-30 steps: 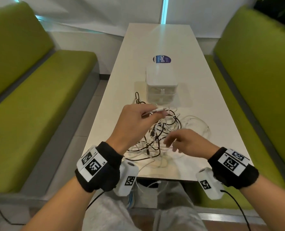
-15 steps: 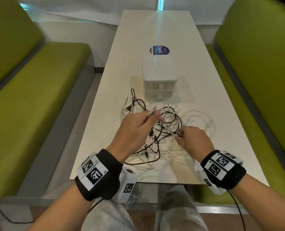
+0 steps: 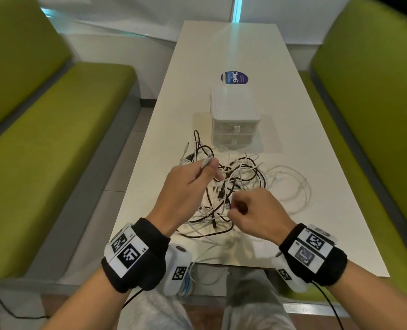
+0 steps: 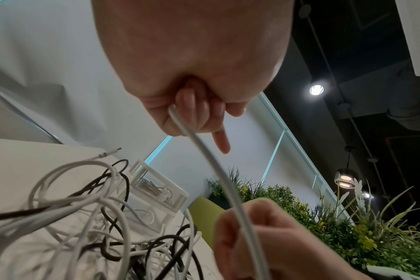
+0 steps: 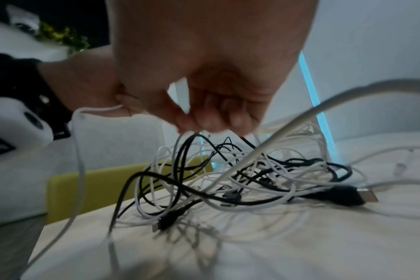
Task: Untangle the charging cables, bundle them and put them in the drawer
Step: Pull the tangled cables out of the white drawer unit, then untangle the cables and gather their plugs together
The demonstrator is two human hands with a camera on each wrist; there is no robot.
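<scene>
White table (image 3: 300,129) between green benches (image 3: 55,129), blue sticker (image 3: 234,77) at the far end. Mid-table, a closed drawer box (image 3: 233,110) — just before it, black and white cables (image 3: 243,177) in a knot. Left hand (image 3: 186,189) pinching a white cable end (image 3: 206,161) above the tangle; right hand (image 3: 259,213) curled round a white strand (image 5: 98,109) — plants (image 4: 348,217) behind.

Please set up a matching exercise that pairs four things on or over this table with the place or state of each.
Things
1. left hand
2. right hand
3. drawer unit
4. round blue sticker

Places or states
A. stuck flat on the table, beyond the drawers
B. pinches a white cable end, lifted above the tangle
C. stands shut behind the cable tangle
D. fingers curled into the tangle's near side

Pairs: 1-B, 2-D, 3-C, 4-A
</scene>
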